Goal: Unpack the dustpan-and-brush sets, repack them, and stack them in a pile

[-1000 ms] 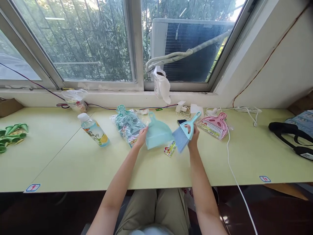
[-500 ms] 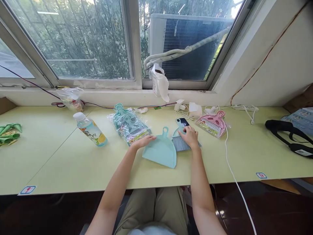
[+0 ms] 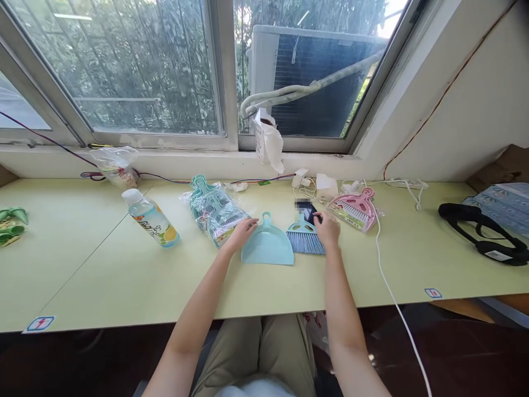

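Observation:
A light blue dustpan (image 3: 268, 245) lies on the table with its handle toward the window. My left hand (image 3: 243, 231) is at its upper left edge, fingertips closed on that edge. To the right of the dustpan is a small brush (image 3: 306, 240) with blue bristles. A dark object (image 3: 308, 212), perhaps a phone, overlaps the brush's handle. My right hand (image 3: 329, 227) has its fingers closed on the right side of the dark object. Wrapped green brush sets (image 3: 215, 209) are stacked just left of my left hand.
A drink bottle (image 3: 152, 219) lies tilted at the left. Near the wall, a pink brush set (image 3: 356, 208) sits beside a white cable (image 3: 384, 270). Black straps (image 3: 483, 231) are at the right, and a plastic bag (image 3: 118, 165) stands by the window.
The dustpan has turned straighter, its front edge now nearly level. The brush is also straighter and less covered. My right hand has moved slightly right, onto the dark object's side.

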`<state>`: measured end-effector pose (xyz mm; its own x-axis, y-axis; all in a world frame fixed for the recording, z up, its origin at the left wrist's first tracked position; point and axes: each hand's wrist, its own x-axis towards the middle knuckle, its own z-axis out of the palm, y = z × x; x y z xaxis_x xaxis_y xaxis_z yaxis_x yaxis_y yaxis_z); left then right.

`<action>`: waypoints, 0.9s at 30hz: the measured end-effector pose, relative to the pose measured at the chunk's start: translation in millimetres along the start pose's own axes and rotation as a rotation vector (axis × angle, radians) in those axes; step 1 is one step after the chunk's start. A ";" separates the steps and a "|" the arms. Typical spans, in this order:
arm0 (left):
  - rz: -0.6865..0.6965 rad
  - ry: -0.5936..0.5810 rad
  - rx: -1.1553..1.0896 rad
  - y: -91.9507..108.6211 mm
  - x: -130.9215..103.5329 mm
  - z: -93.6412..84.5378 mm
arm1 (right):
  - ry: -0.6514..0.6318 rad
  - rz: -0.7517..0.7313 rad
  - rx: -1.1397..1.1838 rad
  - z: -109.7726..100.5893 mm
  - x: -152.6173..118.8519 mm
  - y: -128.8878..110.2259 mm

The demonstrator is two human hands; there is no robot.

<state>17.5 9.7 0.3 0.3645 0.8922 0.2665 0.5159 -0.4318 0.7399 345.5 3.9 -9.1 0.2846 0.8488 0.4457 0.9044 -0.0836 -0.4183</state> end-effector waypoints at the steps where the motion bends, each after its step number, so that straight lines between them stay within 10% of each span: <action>1: 0.014 0.021 -0.010 1.8 0.3 1.8 | 0.058 0.019 -0.028 -2.9 5.2 11.9; 11: 0.051 0.045 -0.143 -9.9 13.2 22.8 | -0.149 -0.166 -0.453 -6.8 22.5 138.7; 27: 0.000 -0.008 -0.200 -9.4 11.3 24.3 | -0.341 -0.081 -0.669 -17.1 48.9 115.9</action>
<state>35.6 20.6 -18.6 0.3712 0.8907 0.2623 0.3517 -0.3963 0.8481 469.7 26.8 -22.4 0.1932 0.9711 0.1399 0.9492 -0.2211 0.2240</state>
